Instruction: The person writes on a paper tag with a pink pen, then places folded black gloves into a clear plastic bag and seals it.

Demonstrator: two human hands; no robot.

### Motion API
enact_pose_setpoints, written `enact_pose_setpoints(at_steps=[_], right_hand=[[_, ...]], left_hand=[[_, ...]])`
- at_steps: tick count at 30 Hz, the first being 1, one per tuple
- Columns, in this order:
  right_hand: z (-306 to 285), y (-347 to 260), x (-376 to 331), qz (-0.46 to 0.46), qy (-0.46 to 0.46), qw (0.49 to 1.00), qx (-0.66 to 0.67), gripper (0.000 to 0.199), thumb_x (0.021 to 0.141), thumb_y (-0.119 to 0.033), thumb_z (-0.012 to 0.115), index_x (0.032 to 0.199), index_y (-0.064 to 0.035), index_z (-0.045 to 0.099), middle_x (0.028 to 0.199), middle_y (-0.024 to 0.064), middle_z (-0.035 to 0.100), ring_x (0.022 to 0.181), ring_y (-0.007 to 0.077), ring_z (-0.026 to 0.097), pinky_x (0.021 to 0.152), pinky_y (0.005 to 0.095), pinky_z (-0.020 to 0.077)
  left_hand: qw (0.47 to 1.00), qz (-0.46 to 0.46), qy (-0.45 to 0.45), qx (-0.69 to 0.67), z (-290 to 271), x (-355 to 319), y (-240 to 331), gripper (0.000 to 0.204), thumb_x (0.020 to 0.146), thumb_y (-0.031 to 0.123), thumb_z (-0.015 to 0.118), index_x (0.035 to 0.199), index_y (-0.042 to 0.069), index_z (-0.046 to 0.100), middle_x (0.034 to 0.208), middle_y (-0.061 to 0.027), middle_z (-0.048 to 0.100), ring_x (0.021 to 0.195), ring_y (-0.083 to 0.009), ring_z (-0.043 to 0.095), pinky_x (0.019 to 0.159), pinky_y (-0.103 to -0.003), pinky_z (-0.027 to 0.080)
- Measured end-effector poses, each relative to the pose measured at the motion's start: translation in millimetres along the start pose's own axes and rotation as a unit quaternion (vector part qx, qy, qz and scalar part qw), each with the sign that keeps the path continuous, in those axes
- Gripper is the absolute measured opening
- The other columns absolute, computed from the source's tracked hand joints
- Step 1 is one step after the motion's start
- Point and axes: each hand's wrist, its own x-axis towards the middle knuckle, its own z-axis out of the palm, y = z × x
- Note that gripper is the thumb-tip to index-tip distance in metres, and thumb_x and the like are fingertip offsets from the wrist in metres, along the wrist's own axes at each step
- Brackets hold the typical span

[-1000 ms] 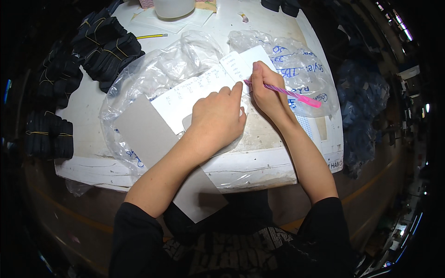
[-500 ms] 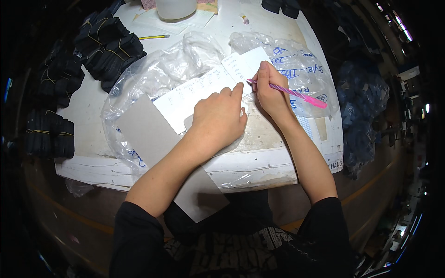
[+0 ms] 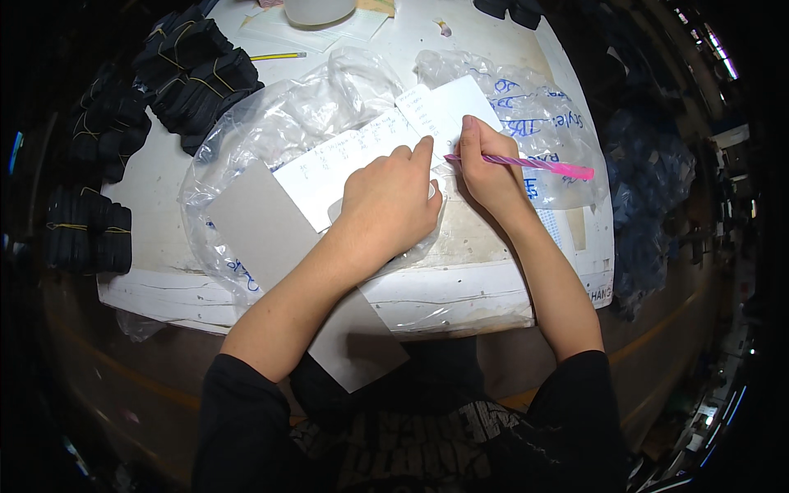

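My right hand (image 3: 485,168) grips a pink pen (image 3: 538,163) with its tip down on a white sheet of paper (image 3: 370,152) that carries handwritten lines. My left hand (image 3: 388,205) lies flat on the same paper just left of the pen, index finger stretched toward the writing. The paper rests on clear plastic bags (image 3: 279,123) spread over a white table (image 3: 460,287). A grey cardboard sheet (image 3: 263,230) lies under my left forearm and sticks out over the table's near edge.
Bundles of black items tied with bands (image 3: 193,62) are stacked at the table's left, more (image 3: 86,238) at the left edge. A yellow pencil (image 3: 279,57) and a white round container (image 3: 316,10) sit at the back. Dark blue cloth (image 3: 657,189) hangs at the right.
My right hand with the pen has shifted slightly right and up along the paper. My left hand has stayed pressed on the sheet.
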Motion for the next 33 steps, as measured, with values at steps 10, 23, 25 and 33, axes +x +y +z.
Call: enact_pose_setpoints(at_steps=[10, 23, 25, 33], right_hand=[[0.2, 0.1, 0.4, -0.011, 0.015, 1.000, 0.003, 0.039, 0.115, -0.025, 0.050, 0.089, 0.0030, 0.058, 0.064, 0.0133, 0.054, 0.061, 0.0160, 0.048, 0.061, 0.0374, 0.0453], [0.2, 1.3, 0.0, -0.013, 0.020, 1.000, 0.008, 0.038, 0.115, -0.024, 0.052, 0.090, 0.0028, 0.059, 0.064, 0.0107, 0.052, 0.062, 0.0135, 0.046, 0.061, 0.0361, 0.0439], [0.9, 1.6, 0.8, -0.008, 0.019, 1.000, 0.007, 0.038, 0.115, -0.024, 0.052, 0.090, 0.0028, 0.059, 0.065, 0.0106, 0.053, 0.063, 0.0134, 0.046, 0.061, 0.0360, 0.0439], [-1.5, -0.8, 1.4, 0.014, 0.043, 0.999, 0.022, 0.039, 0.116, -0.025, 0.049, 0.091, 0.0031, 0.061, 0.066, 0.0099, 0.056, 0.064, 0.0122, 0.048, 0.061, 0.0366, 0.0439]], left_hand=[[1.000, -0.013, -0.015, 0.004, -1.3, 0.8, 1.7, 0.054, 0.098, 0.024, 0.062, 0.147, 0.001, 0.056, 0.111, -0.0218, 0.073, 0.100, -0.0410, 0.073, 0.088, -0.050, 0.059], [1.000, -0.013, -0.004, 0.009, -0.4, -0.5, 2.0, 0.054, 0.099, 0.025, 0.061, 0.147, 0.002, 0.056, 0.111, -0.0208, 0.073, 0.099, -0.0399, 0.073, 0.088, -0.050, 0.059], [1.000, -0.014, -0.007, 0.005, -1.6, -0.3, 3.1, 0.054, 0.099, 0.025, 0.061, 0.148, 0.003, 0.056, 0.110, -0.0207, 0.073, 0.100, -0.0398, 0.073, 0.088, -0.049, 0.059], [1.000, -0.013, -0.005, 0.012, -1.6, 0.7, 2.1, 0.054, 0.098, 0.025, 0.062, 0.147, 0.002, 0.057, 0.111, -0.0207, 0.074, 0.101, -0.0400, 0.073, 0.089, -0.049, 0.059]])
